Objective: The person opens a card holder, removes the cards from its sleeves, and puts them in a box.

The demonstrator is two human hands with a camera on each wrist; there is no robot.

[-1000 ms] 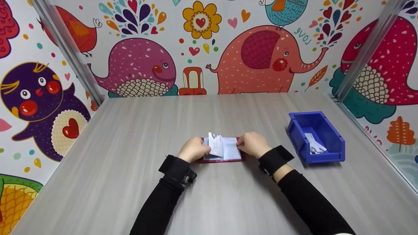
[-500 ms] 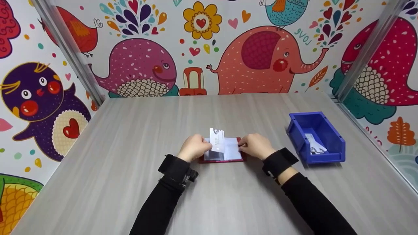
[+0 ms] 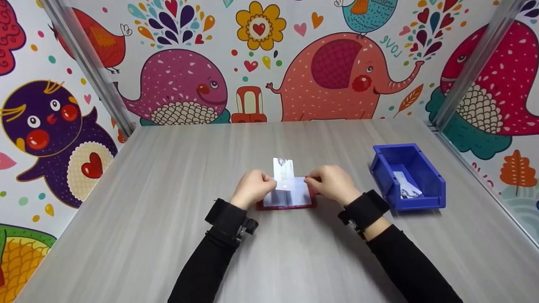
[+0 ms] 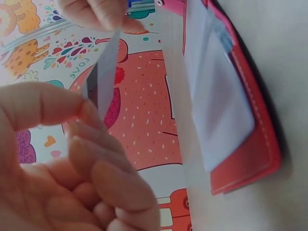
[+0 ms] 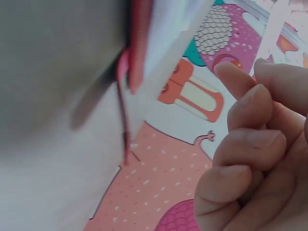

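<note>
My left hand [image 3: 254, 187] pinches a white card [image 3: 283, 170] between thumb and fingertips. The card stands tilted above an open red card holder [image 3: 287, 207] with translucent sleeves [image 3: 301, 195], which lies on the table. In the left wrist view the card [image 4: 107, 72] shows nearly edge-on, and the card holder [image 4: 245, 171] lies to its right. Near the holder's right side is my right hand [image 3: 332, 183]. Seen from the right wrist, the right hand [image 5: 255, 144] has loosely bent fingers with nothing visible between thumb and forefinger.
A blue bin [image 3: 408, 176] stands on the table to the right, with white printed cards [image 3: 406, 185] inside. The wood-grain table [image 3: 168, 168] meets cartoon-printed walls [image 3: 252, 63] at the back and sides.
The white card has risen out of the card holder, moving up and slightly right in my left hand. My right hand has lifted off the holder's right edge.
</note>
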